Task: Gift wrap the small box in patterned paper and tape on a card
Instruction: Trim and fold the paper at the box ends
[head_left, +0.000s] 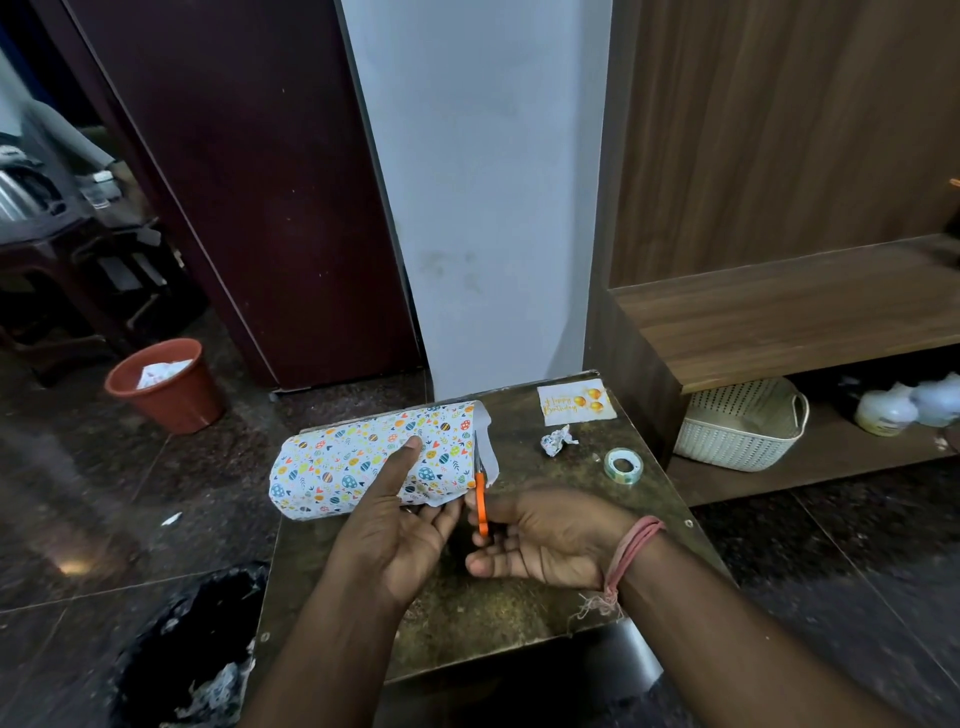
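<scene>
Matt patterned paper (371, 460); glossy mottled tabletop (483, 603).

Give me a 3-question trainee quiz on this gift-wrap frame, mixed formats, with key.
1. True or false: the right hand holds the orange scissors at the right end of the patterned paper.
2. The tape roll lies: A) on the table right of the paper, B) in the red bin, C) in the white basket.
3. Fill in: the left hand presses its ____ on top of the paper.

Key: 1 true; 2 A; 3 thumb.
</scene>
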